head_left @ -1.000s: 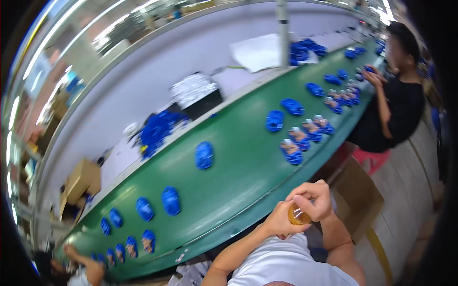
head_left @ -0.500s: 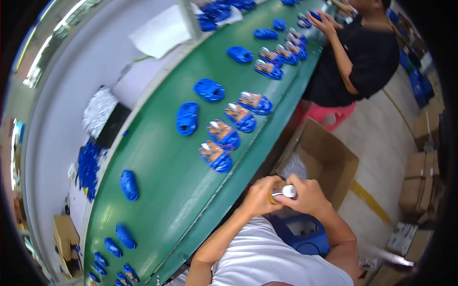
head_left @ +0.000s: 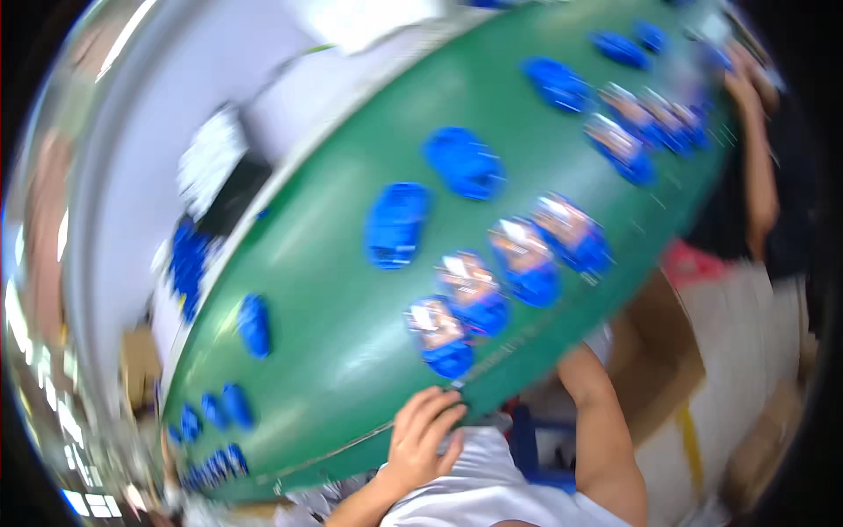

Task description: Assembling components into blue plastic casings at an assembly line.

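My left hand (head_left: 423, 441) is at the near edge of the green conveyor belt (head_left: 325, 351), its fingers apart and nothing visible in them. Just beyond it lies a blue plastic shell (head_left: 448, 356) with a brownish, shiny part on its upper end. Several similar filled shells run in a row up the near side, among them one (head_left: 575, 235) farther right. Plain blue shells, such as this oval one (head_left: 398, 226), lie along the belt's middle. My right forearm (head_left: 606, 426) reaches toward the cardboard box (head_left: 672, 342); the right hand's fingers are hidden past the belt edge.
A co-worker's arm (head_left: 757, 167) is over the belt's far right end. A blue stool (head_left: 540, 448) stands below the belt near me. Left of the belt lie a silvery bag (head_left: 211, 162) and a blue heap (head_left: 187, 263). More blue shells (head_left: 235, 406) sit at the lower left.
Both hands were together around a small bottle-like item with a white top. Now they are apart: the left is empty at the belt edge, the right reaches toward the box. The view has shifted and blurred.
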A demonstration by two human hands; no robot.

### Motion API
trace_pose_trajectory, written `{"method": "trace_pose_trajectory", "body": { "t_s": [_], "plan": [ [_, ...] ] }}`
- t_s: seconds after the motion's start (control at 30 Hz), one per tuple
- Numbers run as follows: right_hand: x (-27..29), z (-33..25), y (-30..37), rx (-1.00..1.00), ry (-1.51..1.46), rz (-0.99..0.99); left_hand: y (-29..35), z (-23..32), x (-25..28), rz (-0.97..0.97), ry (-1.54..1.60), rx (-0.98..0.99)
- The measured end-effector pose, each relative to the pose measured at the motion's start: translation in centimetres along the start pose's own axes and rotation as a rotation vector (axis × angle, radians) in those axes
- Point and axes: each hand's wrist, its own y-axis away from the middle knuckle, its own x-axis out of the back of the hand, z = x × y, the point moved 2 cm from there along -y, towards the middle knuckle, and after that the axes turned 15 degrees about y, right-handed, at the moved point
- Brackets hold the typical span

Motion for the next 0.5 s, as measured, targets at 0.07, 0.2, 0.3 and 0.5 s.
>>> {"method": "trace_pose_trajectory", "body": {
  "t_s": [0.07,0.2,0.3,0.5],
  "plan": [
    [-0.1,-6.7,0.9,0.172,-0.003,0.047,0.9,-0.3,-0.4,0.083,-0.089,0.057],
    [2.7,-13.6,7.2,0.369,0.003,0.131,1.2,-0.1,-1.7,0.106,-0.178,0.009],
    [4.7,-13.7,10.9,0.383,0.033,0.180,1.4,-0.4,-3.0,0.134,-0.197,-0.063],
    [7.1,-9.3,12.6,0.145,0.257,0.299,-0.1,0.3,-3.6,0.107,-0.143,-0.043]
  ]
}}
